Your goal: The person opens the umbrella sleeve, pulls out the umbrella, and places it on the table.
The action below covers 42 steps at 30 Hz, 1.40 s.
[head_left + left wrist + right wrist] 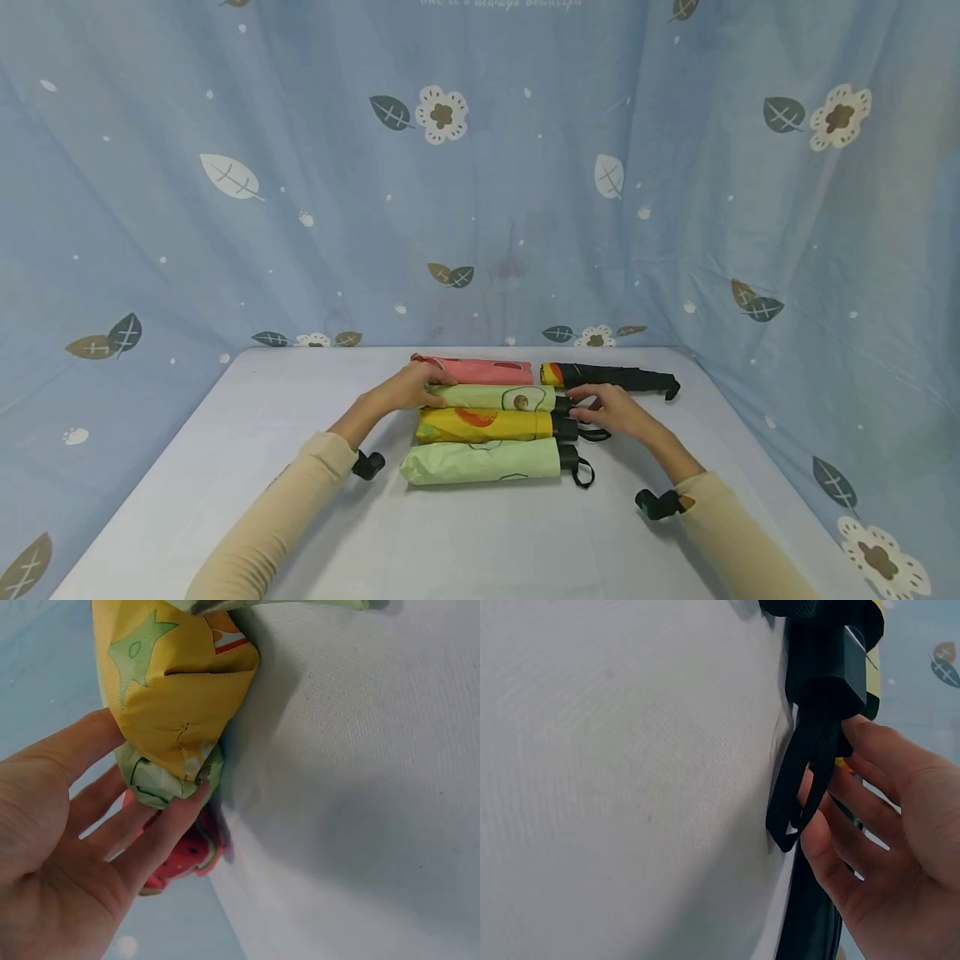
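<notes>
Several folded umbrellas lie side by side on the white table. My left hand (pixel 405 387) holds the left end of a light green avocado-print umbrella (pixel 487 397), thumb on the near side and fingers on the far side. At its black handle end, my right hand (pixel 618 410) has thumb and fingers about the handle, partly hidden by the strap (pixel 784 802) and handle in front. A yellow umbrella (pixel 487 426) lies against its near side; in the left wrist view, the yellow umbrella's end (pixel 176 697) touches my thumb. Behind is a pink watermelon-print umbrella (pixel 480 372).
Nearest me lies another light green umbrella (pixel 480 464) with a black handle and wrist loop. A black umbrella (pixel 611 377) with a yellow-orange end sits at the back right. A blue patterned curtain (pixel 480 208) hangs behind and beside the white tabletop (pixel 480 542).
</notes>
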### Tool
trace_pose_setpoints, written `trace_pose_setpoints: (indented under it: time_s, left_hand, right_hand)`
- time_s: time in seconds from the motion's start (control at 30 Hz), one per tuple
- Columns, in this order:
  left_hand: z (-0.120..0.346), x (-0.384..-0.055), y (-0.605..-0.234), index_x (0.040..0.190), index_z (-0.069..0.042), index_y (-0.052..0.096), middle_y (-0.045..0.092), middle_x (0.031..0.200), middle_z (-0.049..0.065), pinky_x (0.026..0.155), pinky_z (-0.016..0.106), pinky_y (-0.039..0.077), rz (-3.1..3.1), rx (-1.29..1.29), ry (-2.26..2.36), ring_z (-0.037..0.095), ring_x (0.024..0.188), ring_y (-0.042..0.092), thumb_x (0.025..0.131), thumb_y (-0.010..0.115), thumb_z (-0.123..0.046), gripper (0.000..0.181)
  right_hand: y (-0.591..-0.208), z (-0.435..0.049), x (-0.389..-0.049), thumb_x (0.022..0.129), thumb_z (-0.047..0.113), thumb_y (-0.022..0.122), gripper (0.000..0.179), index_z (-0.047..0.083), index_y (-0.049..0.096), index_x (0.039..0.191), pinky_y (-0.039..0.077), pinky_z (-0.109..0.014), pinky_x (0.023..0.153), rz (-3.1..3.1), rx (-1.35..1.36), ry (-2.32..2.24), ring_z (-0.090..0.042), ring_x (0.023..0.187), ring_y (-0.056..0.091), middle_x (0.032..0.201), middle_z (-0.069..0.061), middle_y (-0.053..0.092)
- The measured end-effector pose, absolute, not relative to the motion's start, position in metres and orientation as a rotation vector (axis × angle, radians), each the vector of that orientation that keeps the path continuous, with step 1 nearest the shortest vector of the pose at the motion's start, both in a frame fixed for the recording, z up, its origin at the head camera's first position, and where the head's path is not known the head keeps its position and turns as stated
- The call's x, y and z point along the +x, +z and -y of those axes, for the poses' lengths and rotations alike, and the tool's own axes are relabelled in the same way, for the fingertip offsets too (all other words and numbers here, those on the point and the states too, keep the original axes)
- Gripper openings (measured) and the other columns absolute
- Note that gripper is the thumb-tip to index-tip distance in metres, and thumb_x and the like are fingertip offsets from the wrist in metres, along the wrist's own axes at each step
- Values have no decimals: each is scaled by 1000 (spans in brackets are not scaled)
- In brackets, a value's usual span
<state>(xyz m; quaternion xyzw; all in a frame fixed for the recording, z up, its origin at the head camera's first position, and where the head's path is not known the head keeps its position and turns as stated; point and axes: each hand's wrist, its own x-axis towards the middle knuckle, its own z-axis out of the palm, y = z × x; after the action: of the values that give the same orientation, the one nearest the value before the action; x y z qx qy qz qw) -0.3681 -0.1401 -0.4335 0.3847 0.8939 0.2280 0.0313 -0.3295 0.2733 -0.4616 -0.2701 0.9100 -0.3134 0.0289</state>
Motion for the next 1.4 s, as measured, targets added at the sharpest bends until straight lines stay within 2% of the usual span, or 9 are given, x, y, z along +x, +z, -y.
trace_pose_setpoints:
  time_s: [0.13, 0.37, 0.57, 0.83, 1.0, 1.17, 1.4]
  left_hand:
    - [138, -367, -431, 122, -5, 69, 71, 117, 9, 94, 40, 53, -2764, 1150, 668, 24, 110, 66, 87, 75, -19, 38]
    - [132, -365, -428, 124, -5, 67, 70, 119, 10, 96, 40, 52, -2774, 1107, 553, 25, 112, 64, 86, 76, -19, 42]
    - [129, -363, -432, 124, -5, 67, 69, 119, 9, 94, 40, 52, -2804, 1141, 461, 25, 110, 63, 84, 78, -18, 43]
    - [131, -364, -435, 118, -7, 71, 72, 112, 6, 88, 34, 55, -2789, 1259, 528, 17, 100, 66, 83, 79, -18, 37]
    - [134, -367, -435, 115, -10, 72, 73, 103, 3, 82, 30, 54, -2815, 1277, 553, 12, 92, 65, 82, 80, -22, 36]
    - [137, -367, -432, 113, -13, 74, 74, 101, 0, 80, 29, 54, -2882, 1274, 522, 10, 88, 65, 80, 81, -28, 37]
    - [137, -365, -426, 111, -14, 74, 73, 105, -1, 78, 28, 52, -2902, 1258, 548, 9, 87, 63, 77, 78, -26, 36]
  right_hand:
    - [-464, -272, -333, 93, 25, 69, 42, 8, 63, 131, 53, -22, 64, -2818, -827, -943, -15, 81, 69, 119, -15, 69]
    - [-466, -269, -334, 92, 17, 69, 41, 2, 62, 130, 52, -22, 62, -2836, -891, -923, -19, 79, 70, 119, -21, 68]
    - [-465, -267, -334, 93, 19, 68, 41, 1, 62, 129, 52, -22, 64, -2844, -925, -899, -22, 83, 70, 120, -22, 68]
    - [-466, -269, -333, 93, 18, 68, 41, 0, 61, 129, 54, -23, 66, -2847, -955, -908, -24, 84, 71, 119, -22, 68]
    - [-463, -269, -332, 93, 19, 68, 43, 4, 60, 132, 55, -23, 63, -2814, -899, -1001, -19, 84, 71, 124, -22, 65]
    - [-457, -267, -331, 93, 17, 67, 43, 6, 59, 134, 56, -29, 58, -2780, -868, -1069, -17, 80, 71, 128, -23, 63]
    - [-448, -266, -327, 93, 19, 67, 44, 2, 59, 133, 57, -35, 61, -2737, -862, -1102, -24, 76, 70, 121, -25, 65]
